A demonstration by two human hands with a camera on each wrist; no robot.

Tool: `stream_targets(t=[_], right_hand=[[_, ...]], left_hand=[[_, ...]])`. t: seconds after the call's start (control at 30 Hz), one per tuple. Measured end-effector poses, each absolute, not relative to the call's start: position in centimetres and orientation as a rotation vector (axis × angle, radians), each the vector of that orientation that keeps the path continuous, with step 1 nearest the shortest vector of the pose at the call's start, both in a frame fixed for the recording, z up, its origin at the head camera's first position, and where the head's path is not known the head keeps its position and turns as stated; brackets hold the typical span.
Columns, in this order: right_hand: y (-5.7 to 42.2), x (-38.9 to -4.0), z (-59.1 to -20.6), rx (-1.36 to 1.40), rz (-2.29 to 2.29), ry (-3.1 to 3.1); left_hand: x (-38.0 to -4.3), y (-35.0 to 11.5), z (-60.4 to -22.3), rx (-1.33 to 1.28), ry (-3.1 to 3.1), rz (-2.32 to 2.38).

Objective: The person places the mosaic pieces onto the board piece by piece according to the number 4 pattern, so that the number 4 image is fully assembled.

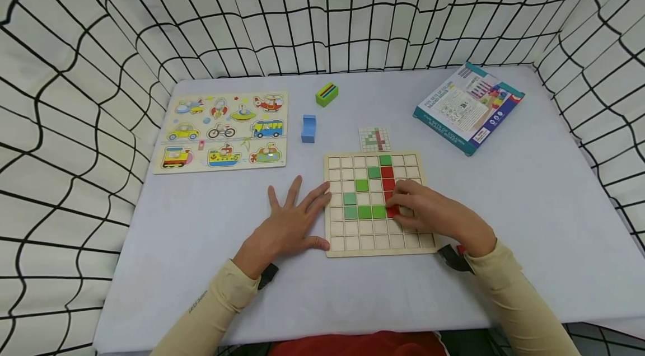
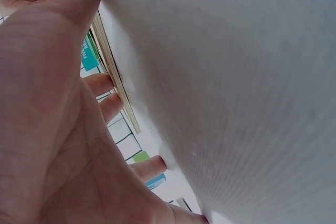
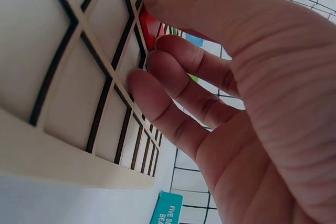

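Observation:
A wooden grid board (image 1: 381,253) lies on the table, with green tiles (image 1: 364,212) and a column of red tiles (image 1: 387,172) set in its squares. At the foot of that column my right hand (image 1: 438,215) pinches a red square tile (image 3: 150,23) between thumb and fingers. The tile looks tilted in the right wrist view, partly hidden by the fingers. My left hand (image 1: 289,227) lies spread at the board's left side, its thumb and some fingertips touching the edge. Just beyond the board is a small pattern card (image 1: 375,139) with green and red squares.
A vehicle picture puzzle (image 1: 221,133) lies at the back left. Near it are a blue block (image 1: 308,129) and a green block with coloured stripes (image 1: 327,94). A teal and white box (image 1: 468,107) rests at the back right. Black netting (image 1: 347,14) surrounds the table.

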State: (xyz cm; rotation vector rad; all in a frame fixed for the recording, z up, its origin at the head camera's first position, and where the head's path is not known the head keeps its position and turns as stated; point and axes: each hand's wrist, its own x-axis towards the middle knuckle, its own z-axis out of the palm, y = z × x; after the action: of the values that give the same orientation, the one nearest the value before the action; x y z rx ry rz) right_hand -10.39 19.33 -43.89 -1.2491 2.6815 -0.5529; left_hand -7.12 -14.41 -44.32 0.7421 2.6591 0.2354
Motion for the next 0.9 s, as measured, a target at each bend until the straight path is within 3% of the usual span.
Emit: stream_targets(t=[0.9], right_hand=[[25.5, -9.1, -40.6, -0.951, -0.568, 2.798]], left_hand=[[-7.0, -14.5, -44.3, 0.757, 2.667, 0.220]])
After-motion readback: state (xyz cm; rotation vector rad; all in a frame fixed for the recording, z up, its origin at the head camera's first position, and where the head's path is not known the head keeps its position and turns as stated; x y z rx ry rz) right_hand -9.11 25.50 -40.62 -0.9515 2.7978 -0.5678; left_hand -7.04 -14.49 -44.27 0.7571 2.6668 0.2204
